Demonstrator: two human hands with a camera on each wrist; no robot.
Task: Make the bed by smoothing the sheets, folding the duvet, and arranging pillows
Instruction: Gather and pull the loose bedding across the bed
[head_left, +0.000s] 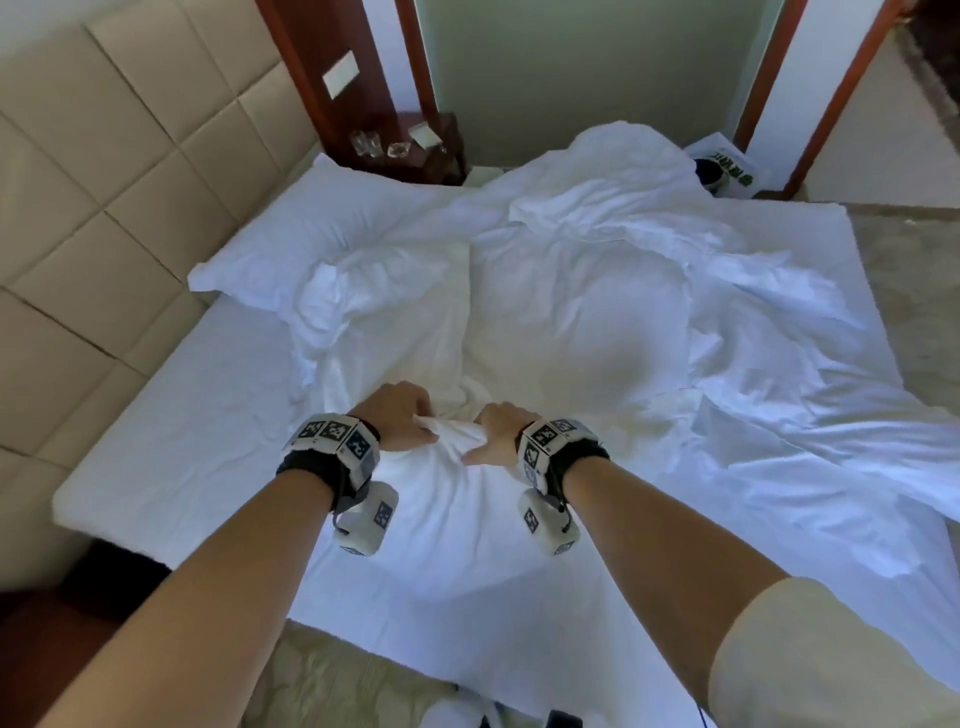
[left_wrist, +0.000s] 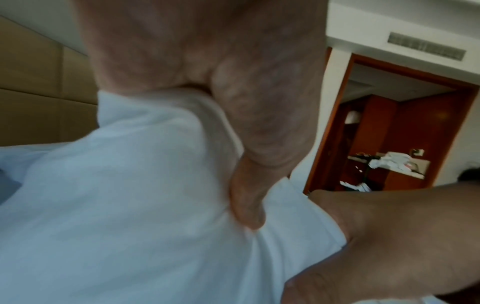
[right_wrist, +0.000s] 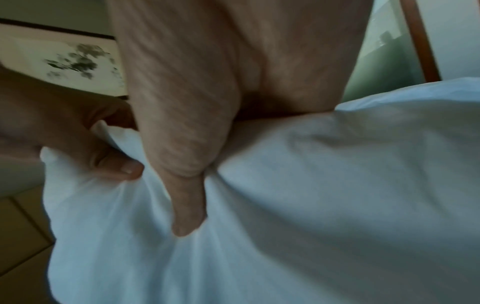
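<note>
A person's left hand and right hand grip, side by side, a bunched fold of the crumpled white fabric duvet in the middle of the bed, fingers curled round the cloth. A white rectangular pillow lies at the far left, against the beige padded headboard. A dark wooden nightstand stands beyond.

duvet lies on the bed, pillow left against the headboard.
</note>
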